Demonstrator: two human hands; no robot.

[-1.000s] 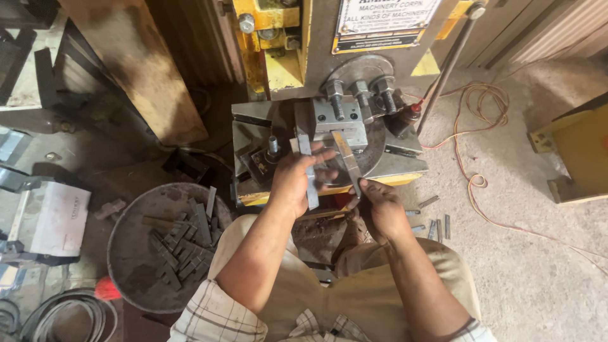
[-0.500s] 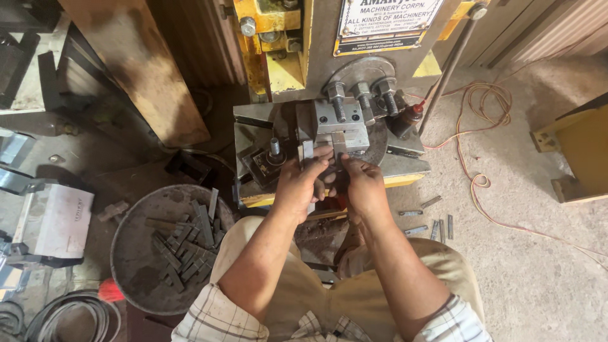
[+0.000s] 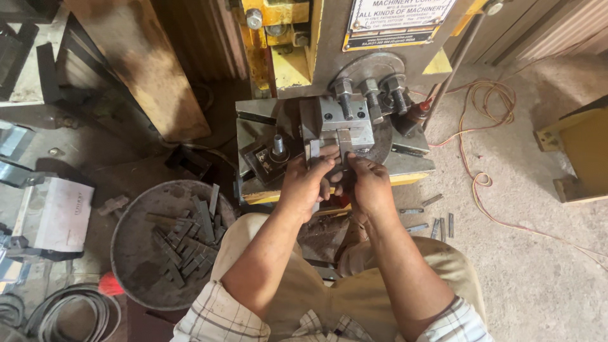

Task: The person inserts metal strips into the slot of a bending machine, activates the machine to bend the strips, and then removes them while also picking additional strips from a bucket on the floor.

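I sit in front of a yellow and grey press machine. Both hands are up against its grey steel die block, which has three large bolts behind it. My left hand pinches a flat grey metal strip that stands on end at the block's left front. My right hand is beside the left, touching it. Its curled fingertips are at the block's front slot, and what they hold is hidden.
A round metal pan holding several cut strips sits on the floor at my left. Loose strips lie on the concrete at my right, near an orange cable and a yellow box. A wooden plank leans at the back left.
My right hand rose from near my lap to the die block beside my left hand. My left hand moved the strip in closer to the block.
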